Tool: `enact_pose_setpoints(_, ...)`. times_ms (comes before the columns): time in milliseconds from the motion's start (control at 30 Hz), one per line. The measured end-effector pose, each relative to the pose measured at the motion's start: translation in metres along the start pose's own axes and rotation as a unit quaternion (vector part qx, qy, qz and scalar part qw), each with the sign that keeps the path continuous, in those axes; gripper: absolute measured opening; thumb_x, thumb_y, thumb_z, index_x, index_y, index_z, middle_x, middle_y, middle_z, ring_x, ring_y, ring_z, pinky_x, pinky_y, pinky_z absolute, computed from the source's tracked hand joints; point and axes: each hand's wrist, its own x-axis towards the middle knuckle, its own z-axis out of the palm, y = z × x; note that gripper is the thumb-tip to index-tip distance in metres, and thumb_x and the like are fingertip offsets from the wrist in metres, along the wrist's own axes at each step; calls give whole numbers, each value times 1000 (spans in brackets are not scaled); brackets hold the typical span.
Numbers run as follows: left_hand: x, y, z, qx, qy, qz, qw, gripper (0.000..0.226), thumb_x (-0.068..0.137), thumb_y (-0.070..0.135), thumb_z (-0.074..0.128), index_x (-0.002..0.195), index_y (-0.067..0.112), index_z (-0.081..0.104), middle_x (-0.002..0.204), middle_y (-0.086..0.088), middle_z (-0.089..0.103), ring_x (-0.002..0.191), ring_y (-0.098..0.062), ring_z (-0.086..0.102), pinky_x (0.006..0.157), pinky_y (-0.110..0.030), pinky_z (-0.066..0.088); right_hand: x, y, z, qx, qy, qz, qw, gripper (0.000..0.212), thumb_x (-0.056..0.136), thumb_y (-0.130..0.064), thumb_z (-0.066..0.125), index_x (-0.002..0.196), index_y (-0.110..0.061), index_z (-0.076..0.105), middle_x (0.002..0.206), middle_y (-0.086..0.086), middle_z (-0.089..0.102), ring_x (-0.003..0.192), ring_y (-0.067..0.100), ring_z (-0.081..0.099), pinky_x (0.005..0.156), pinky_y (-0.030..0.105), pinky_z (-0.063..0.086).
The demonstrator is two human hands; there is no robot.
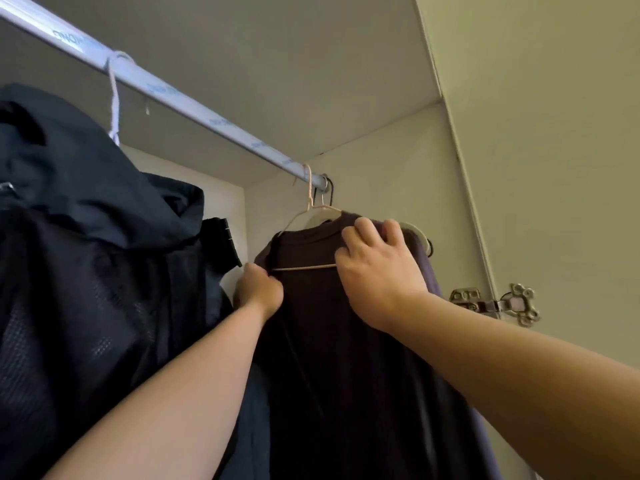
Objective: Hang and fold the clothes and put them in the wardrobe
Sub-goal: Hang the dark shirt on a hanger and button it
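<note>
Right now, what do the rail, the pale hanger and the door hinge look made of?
Rail: probably metal tube, glossy, wrapped in printed film.
Pale hanger: thin wire, seemingly with a matte pinkish coating.
Door hinge: bright stamped metal, judging by its reflections.

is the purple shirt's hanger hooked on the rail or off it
On. The hanger hooks over the rail and the shirt hangs from it; the left hand and right hand hold its shoulders.

Premises: interior of a domestic wardrobe (381, 161). Evidence — a metal rail (194, 109) under a pale top panel (277, 57), wire hangers (309, 199) hooked over it, a dark jacket (86, 209) and a purple shirt (329, 341) hanging, a hinge (495, 304) at the right.
</note>
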Motion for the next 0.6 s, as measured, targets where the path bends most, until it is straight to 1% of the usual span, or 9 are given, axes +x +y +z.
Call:
enact_pose_setpoints(67,3,-12,-6,7,-9,-26,1000,8,90,3,50,86,8,54,83,-4,55,102,-36,62,68,-28,40,5,-15,2,10,-16,-37,999,25,82,-26,60,104,-14,62,110,7,52,105,29,41,82,41,27)
enact_pose_setpoints(100,4,-15,-8,12,-20,-40,999,9,90,1,48,95,5,55,88,-8,59,103,-36,63,67,-29,43,8,-24,3,24,-27,-53,998,24,85,-25,58,106,-15,62,110,7,52,102,28,42,78,39,26)
enact_pose_setpoints(133,6,-18,-11,20,-29,-55,998,22,90,1,46,111,1,54,100,-14,64,104,-36,63,71,-32,48,12,-32,5,44,-38,-67,996,23,87,-24,56,108,-15,62,111,6,52,100,27,43,76,38,26)
enact_pose_setpoints(200,11,-22,-14,44,-50,-70,995,40,91,3,44,131,-1,47,119,-20,64,108,-38,64,86,-39,54,22,-48,13,81,-51,-78,992,24,89,-24,56,111,-15,62,114,7,53,101,27,45,77,37,30)
enact_pose_setpoints(300,18,-26,-18,75,-52,-66,994,41,93,3,44,133,-2,47,124,-22,61,111,-39,62,83,-38,51,40,-65,28,125,-75,-52,988,34,90,-25,56,122,-14,60,133,11,49,116,29,43,89,39,36)
enact_pose_setpoints(400,25,-32,-25,122,-30,-76,989,40,95,6,46,135,0,49,128,-22,59,114,-39,60,81,-38,48,59,-73,43,156,-128,-5,979,56,91,-22,55,144,-10,42,161,16,19,140,33,27,106,43,33)
enact_pose_setpoints(500,30,-43,-36,154,-32,-68,985,39,96,7,45,133,-1,51,128,-21,60,111,-38,61,75,-35,50,73,-79,54,206,-205,33,956,66,92,-16,52,153,-11,25,165,16,3,151,35,7,116,49,25)
enact_pose_setpoints(567,34,-50,-42,162,-36,-64,984,36,94,5,43,126,-4,56,124,-21,62,105,-37,63,65,-31,45,80,-82,60,239,-250,66,936,67,92,-15,52,152,-12,21,163,19,9,150,38,10,115,51,26)
enact_pose_setpoints(600,36,-52,-45,162,-38,-65,984,35,94,5,43,124,-5,56,123,-21,62,106,-37,62,66,-30,43,84,-84,63,249,-266,81,928,68,91,-15,53,151,-13,21,161,20,12,148,39,14,113,51,28)
